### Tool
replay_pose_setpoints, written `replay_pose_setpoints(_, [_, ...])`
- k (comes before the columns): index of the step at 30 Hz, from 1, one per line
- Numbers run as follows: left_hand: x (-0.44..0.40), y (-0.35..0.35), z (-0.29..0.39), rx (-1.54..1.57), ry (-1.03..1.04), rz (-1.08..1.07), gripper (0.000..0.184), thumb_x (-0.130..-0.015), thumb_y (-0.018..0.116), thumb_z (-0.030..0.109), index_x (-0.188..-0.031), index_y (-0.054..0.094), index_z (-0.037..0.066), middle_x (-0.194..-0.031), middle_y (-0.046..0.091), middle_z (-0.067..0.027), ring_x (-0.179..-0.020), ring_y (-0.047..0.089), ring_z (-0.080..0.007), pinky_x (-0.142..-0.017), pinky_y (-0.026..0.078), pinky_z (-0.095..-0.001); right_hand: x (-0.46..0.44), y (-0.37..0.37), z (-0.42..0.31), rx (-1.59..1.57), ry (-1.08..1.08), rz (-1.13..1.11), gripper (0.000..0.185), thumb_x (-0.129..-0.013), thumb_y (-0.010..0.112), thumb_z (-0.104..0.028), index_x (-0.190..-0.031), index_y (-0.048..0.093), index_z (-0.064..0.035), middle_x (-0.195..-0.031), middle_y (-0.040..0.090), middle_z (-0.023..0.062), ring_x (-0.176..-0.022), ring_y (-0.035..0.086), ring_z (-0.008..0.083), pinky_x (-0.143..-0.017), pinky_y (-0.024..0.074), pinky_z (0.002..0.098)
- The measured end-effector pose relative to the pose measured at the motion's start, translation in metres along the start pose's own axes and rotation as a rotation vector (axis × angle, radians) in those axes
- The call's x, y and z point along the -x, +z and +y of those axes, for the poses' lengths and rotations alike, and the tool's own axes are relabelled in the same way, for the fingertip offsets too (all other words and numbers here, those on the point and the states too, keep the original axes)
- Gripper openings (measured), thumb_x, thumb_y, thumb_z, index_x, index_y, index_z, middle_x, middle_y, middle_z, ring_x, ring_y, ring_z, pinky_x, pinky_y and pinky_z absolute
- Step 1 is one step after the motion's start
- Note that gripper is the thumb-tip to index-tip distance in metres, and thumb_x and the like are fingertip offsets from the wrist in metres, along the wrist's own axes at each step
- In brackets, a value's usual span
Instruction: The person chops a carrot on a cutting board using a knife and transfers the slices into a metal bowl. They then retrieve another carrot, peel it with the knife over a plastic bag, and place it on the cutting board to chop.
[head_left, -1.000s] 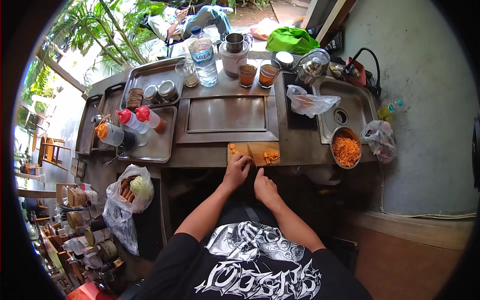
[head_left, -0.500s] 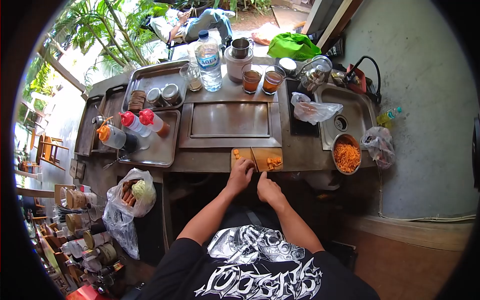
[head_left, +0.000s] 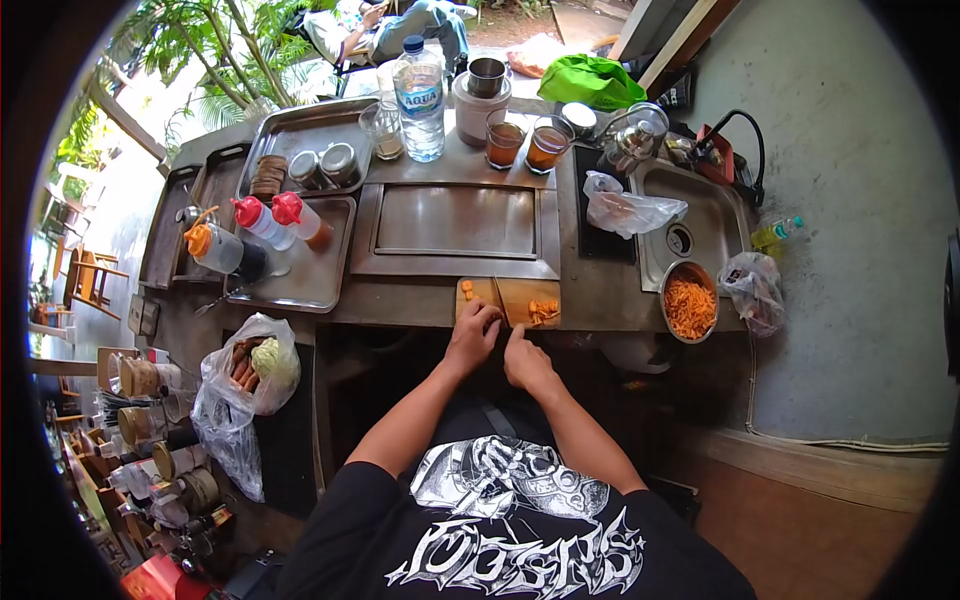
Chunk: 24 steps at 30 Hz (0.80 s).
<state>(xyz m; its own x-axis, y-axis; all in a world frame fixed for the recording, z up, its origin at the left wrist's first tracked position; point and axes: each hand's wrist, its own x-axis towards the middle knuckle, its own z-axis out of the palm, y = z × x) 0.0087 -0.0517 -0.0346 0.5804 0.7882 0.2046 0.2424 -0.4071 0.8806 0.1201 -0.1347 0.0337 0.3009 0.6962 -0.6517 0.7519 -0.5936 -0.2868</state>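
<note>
Knife [head_left: 501,300] on cutting board [head_left: 528,289], clasped in right hand [head_left: 530,362]; left hand [head_left: 473,334] curled beside blade, pinch unclear; orange pieces [head_left: 543,312] both sides; steel panel [head_left: 455,220] beyond; tray [head_left: 315,268] left; bowl [head_left: 692,339] by sink [head_left: 712,203].

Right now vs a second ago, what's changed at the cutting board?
Very little. The right hand, with the knife, looks slightly further forward, toward the cutting board. Otherwise the viewpoint has shifted a bit. Nothing visibly taken hold of or let go. The left hand stays at the board's near edge; the orange pieces look unmoved.
</note>
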Motion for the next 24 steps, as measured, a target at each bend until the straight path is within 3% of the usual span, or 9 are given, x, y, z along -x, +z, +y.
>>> replay_pose_setpoints(3, [0.0, -0.002, 0.0, 0.002, 0.02, 0.02, 0.012, -0.087, 0.069, -0.003, -0.099, 0.066, -0.002, -0.095, 0.061, -0.0127, -0.081, 0.067, -0.0274, -0.074, 0.054, -0.0364, 0.003, -0.008, -0.005, -0.011, 0.06, -0.034, 0.057, -0.087, 0.062, -0.003, -0.135, 0.035, 0.0084, -0.116, 0.069, 0.0321, -0.111, 0.068, 0.0443, -0.094, 0.0552, 0.0495])
replay_pose_setpoints(8, [0.001, -0.001, -0.002, 0.039, -0.009, 0.036, 0.011, -0.087, 0.069, -0.003, -0.098, 0.067, -0.003, -0.095, 0.062, -0.0127, -0.081, 0.068, -0.0268, -0.074, 0.054, -0.0353, 0.003, 0.006, -0.004, 0.004, -0.021, 0.038, 0.057, -0.087, 0.057, -0.004, -0.138, 0.034, 0.0115, -0.111, 0.068, 0.035, -0.108, 0.067, 0.0481, -0.094, 0.0536, 0.052])
replay_pose_setpoints(14, [0.006, 0.0, 0.0, 0.035, -0.079, 0.022, 0.009, -0.087, 0.068, -0.002, -0.095, 0.067, -0.001, -0.096, 0.06, -0.0146, -0.086, 0.067, -0.0322, -0.076, 0.053, -0.0399, 0.012, 0.003, -0.004, 0.004, 0.011, 0.022, 0.054, -0.088, 0.056, -0.004, -0.136, 0.036, 0.011, -0.109, 0.069, 0.0346, -0.105, 0.068, 0.0481, -0.091, 0.0545, 0.0527])
replay_pose_setpoints(20, [0.003, 0.002, 0.002, -0.065, 0.057, 0.11, 0.009, -0.086, 0.069, 0.0, -0.095, 0.067, -0.001, -0.099, 0.06, -0.0159, -0.085, 0.065, -0.0363, -0.076, 0.053, -0.0417, 0.003, -0.001, -0.006, -0.002, -0.011, 0.062, 0.052, -0.087, 0.058, -0.003, -0.133, 0.037, 0.0094, -0.109, 0.069, 0.0348, -0.106, 0.068, 0.0479, -0.093, 0.0539, 0.053])
replay_pose_setpoints(22, [0.004, 0.002, 0.001, 0.0, -0.05, 0.075, 0.009, -0.086, 0.068, 0.0, -0.095, 0.067, -0.001, -0.099, 0.06, -0.016, -0.087, 0.065, -0.0371, -0.078, 0.053, -0.0423, 0.009, 0.006, -0.01, 0.033, 0.017, 0.075, 0.041, -0.088, 0.061, -0.003, -0.123, 0.04, 0.0046, -0.106, 0.07, 0.0321, -0.104, 0.07, 0.045, -0.09, 0.0565, 0.0506])
replay_pose_setpoints(24, [0.005, 0.002, -0.001, -0.032, -0.031, 0.089, 0.01, -0.085, 0.068, 0.0, -0.095, 0.067, -0.001, -0.098, 0.062, -0.0163, -0.088, 0.066, -0.036, -0.077, 0.053, -0.0417, 0.008, 0.015, -0.012, 0.033, -0.009, 0.085, 0.041, -0.088, 0.061, -0.003, -0.122, 0.041, 0.0046, -0.106, 0.071, 0.0321, -0.104, 0.07, 0.0449, -0.09, 0.0565, 0.0506])
